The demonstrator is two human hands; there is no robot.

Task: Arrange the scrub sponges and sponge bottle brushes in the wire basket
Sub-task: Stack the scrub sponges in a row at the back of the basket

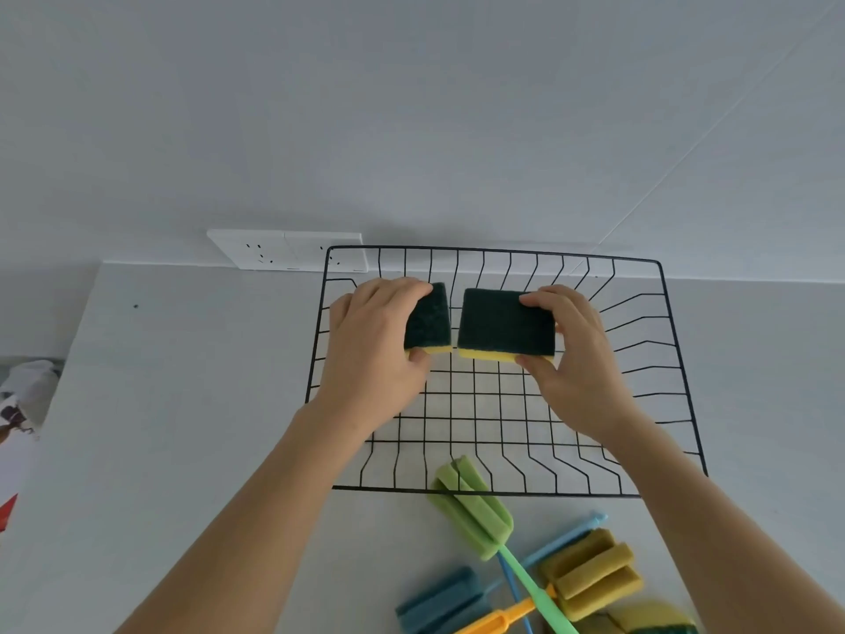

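A black wire basket [676,359] stands on the white counter against the wall. Over its far half, my left hand [375,354] grips one scrub sponge [430,320], dark green on top and yellow below. My right hand [576,359] grips a second scrub sponge [503,322] of the same kind beside it, the two almost touching. In front of the basket lie sponge bottle brushes: a green one [475,505], a blue one [439,601], a yellow one [590,574] with an orange handle. Another scrub sponge [654,620] lies at the bottom edge.
A white wall socket plate [274,249] sits behind the basket's left corner. The counter's left edge runs diagonally past a patterned cloth [18,404] lying lower left. A loose blue brush handle [562,537] crosses under the green one.
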